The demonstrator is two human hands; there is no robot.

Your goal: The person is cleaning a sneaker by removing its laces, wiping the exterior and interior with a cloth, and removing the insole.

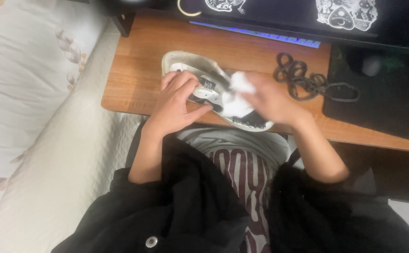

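while the shoe [199, 89] lies on its side at the table [134, 75] edge, the left hand [178, 100] clamps its upper and the blurred right hand [270, 100] pinches a white cloth [239, 86] against it. light, soft-walled, probably firmest gripped near the sole; black laces [307, 82] lie right of the shoe.

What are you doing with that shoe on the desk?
A person sits at a wooden desk with a black-and-white shoe on it. The left hand steadies the shoe, while the right hand, blurred, presses a white wad against it. Loose black laces lie beside them.
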